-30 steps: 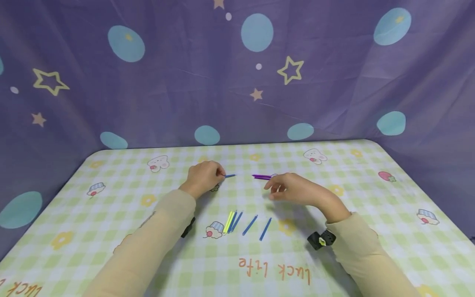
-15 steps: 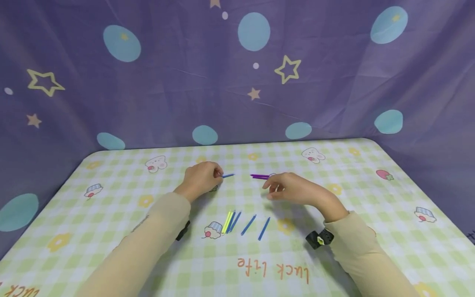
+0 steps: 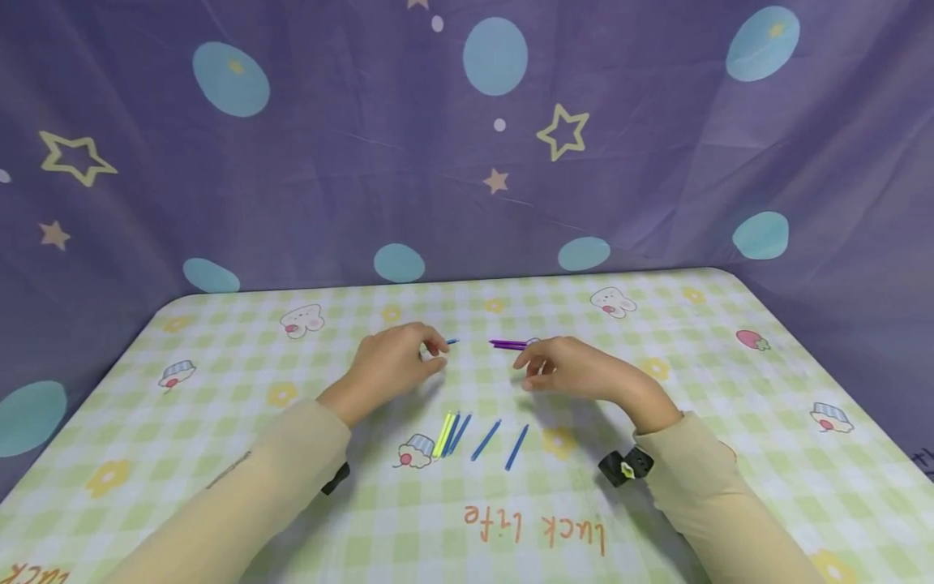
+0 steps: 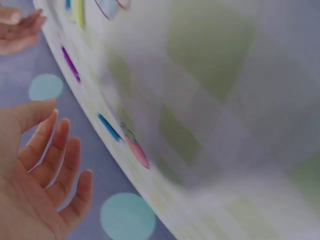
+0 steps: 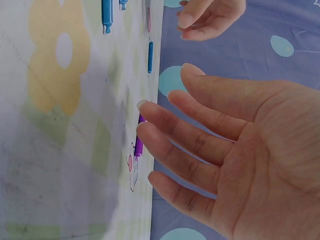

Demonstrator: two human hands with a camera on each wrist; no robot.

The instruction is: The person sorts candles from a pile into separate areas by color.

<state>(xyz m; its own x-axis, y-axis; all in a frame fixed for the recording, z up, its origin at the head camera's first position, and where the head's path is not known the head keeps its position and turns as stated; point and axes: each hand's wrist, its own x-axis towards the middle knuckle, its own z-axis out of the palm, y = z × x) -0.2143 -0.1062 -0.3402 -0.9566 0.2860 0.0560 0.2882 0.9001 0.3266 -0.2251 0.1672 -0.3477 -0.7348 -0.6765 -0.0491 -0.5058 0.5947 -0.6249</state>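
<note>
My left hand (image 3: 390, 363) hovers over the table with its fingers loosely bent and nothing between them. Just beyond its fingertips a thin blue stick (image 4: 109, 127), like a small candle, lies on the cloth, apart from the hand in the left wrist view. My right hand (image 3: 572, 369) hangs relaxed and holds nothing, its fingers (image 5: 185, 167) gently curved in the right wrist view. Behind it lie purple sticks (image 3: 508, 345) of the same kind, side by side and partly hidden by the fingers in the head view.
Nearer the person lie yellow sticks (image 3: 443, 435) beside a close pair of blue sticks (image 3: 460, 434). Two more lie to the right, a slanted blue stick (image 3: 486, 440) and another blue stick (image 3: 517, 448). A checked cloth (image 3: 350, 519) covers the table; a purple curtain (image 3: 321, 178) hangs behind.
My left hand pinched the far blue stick earlier; its thumb and fingers have now parted from it and drawn back toward the person. My right hand has hardly moved.
</note>
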